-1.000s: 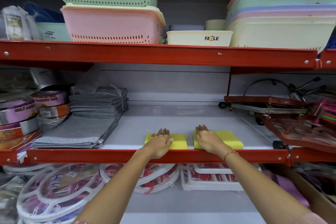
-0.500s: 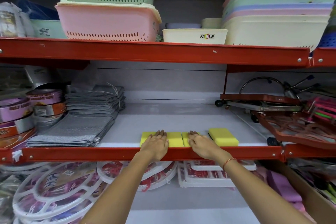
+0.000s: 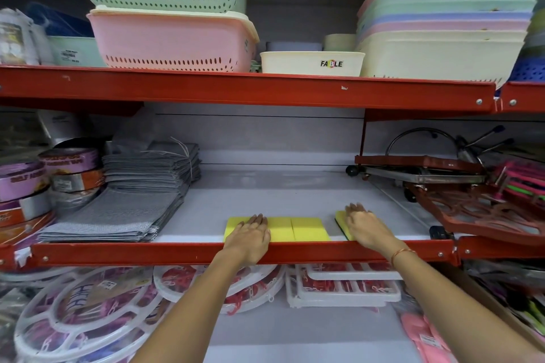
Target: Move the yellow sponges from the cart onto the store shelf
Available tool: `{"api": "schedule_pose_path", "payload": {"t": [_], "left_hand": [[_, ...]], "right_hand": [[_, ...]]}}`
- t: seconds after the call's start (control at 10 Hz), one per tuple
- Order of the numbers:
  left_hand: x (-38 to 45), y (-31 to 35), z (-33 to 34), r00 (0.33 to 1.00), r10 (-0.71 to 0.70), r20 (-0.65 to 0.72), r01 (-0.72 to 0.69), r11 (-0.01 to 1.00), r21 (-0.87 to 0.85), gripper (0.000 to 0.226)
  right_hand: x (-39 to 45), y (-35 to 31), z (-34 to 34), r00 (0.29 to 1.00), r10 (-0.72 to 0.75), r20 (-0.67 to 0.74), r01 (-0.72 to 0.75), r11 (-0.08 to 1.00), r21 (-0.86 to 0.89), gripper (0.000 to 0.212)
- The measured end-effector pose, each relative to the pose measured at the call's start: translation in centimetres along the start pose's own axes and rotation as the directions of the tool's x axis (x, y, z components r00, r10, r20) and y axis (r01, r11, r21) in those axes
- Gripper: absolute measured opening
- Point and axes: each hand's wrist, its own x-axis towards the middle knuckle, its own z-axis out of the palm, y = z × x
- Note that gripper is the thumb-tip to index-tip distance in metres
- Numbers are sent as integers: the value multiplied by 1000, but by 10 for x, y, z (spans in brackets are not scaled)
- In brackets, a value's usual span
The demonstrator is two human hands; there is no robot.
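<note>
Three yellow sponges lie near the front of the white middle shelf [image 3: 265, 197], behind its red rail. My left hand [image 3: 250, 234] lies flat on the left sponge [image 3: 233, 225], fingers pointing to the back. The middle sponge [image 3: 309, 228] touches the left one and is uncovered. A small gap to the right, my right hand [image 3: 365, 227] covers the third sponge [image 3: 341, 219], fingers curled over its far edge. That sponge's dark scrub side shows at its left. The cart is out of view.
Grey folded cloths [image 3: 124, 212] and tape rolls [image 3: 26, 186] fill the shelf's left. Brown racks [image 3: 483, 212] and a metal tray [image 3: 421, 175] crowd the right. Stacked pastel baskets [image 3: 174, 41] sit on the upper shelf. White hanger rings [image 3: 82, 312] lie below.
My right hand left the middle sponge, which now sits against the left one, and moved right onto the third sponge. My left hand stayed on the left sponge.
</note>
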Motion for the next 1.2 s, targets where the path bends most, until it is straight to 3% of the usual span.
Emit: {"api": "schedule_pose_path", "payload": {"t": [0.2, 0.6, 1.0, 1.1, 1.2], "left_hand": [[-2, 1, -1, 1000, 1, -5, -1, 1000, 5, 57], [-4, 4, -2, 1000, -15, -4, 15, 1000, 8, 57], [-32, 14, -13, 1000, -25, 9, 26, 994, -106, 64], [-39, 12, -9, 998, -38, -51, 32, 992, -120, 65], [-56, 8, -25, 976, -32, -214, 9, 994, -111, 65]], "right_hand": [[-9, 14, 10, 997, 77, -22, -77, 997, 11, 42], [-18, -34, 31, 998, 28, -55, -26, 999, 48, 40], [-43, -68, 33, 996, -81, 31, 80, 996, 27, 54], [-48, -78, 30, 995, -99, 9, 98, 993, 65, 55], [-61, -96, 13, 981, -146, -126, 157, 984, 81, 56]]}}
